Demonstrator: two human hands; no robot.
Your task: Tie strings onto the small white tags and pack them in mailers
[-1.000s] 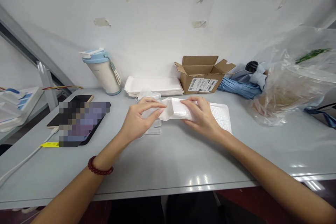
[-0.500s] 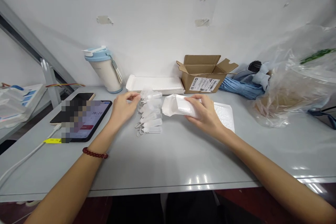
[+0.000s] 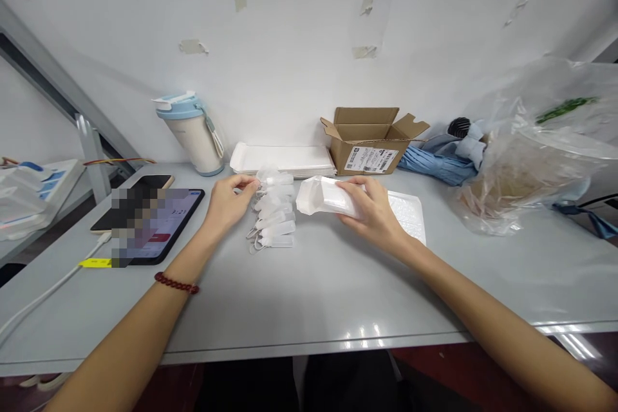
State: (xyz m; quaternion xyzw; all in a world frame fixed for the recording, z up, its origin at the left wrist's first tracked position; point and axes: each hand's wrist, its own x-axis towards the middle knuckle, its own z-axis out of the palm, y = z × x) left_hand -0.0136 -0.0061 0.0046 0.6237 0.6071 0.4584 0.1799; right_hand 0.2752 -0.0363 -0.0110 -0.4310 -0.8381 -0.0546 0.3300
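My left hand (image 3: 232, 201) pinches thumb and forefinger together at the corded end of the farthest small translucent plastic tube (image 3: 280, 179). Several more such tubes (image 3: 276, 228) lie in a row toward me, their thin cord loops pointing left. In my right hand (image 3: 369, 212) is a white padded envelope (image 3: 327, 196), fingers wrapped round it and its mouth gaping toward the left. Whatever is inside it is hidden. Beneath and to the right of that hand, another white padded envelope (image 3: 409, 215) lies flat on the table.
Behind the tubes lies a stack of white envelopes (image 3: 284, 158), beside an open cardboard box (image 3: 367, 158). A tumbler (image 3: 193, 141) and two phones (image 3: 167, 228) are at left. A blue folded umbrella (image 3: 434, 164) and a plastic bag (image 3: 521, 187) occupy the right.
The camera view has shifted slightly. Both hands stay almost where they were, the left still pinching at the farthest tube and the right still holding the envelope.
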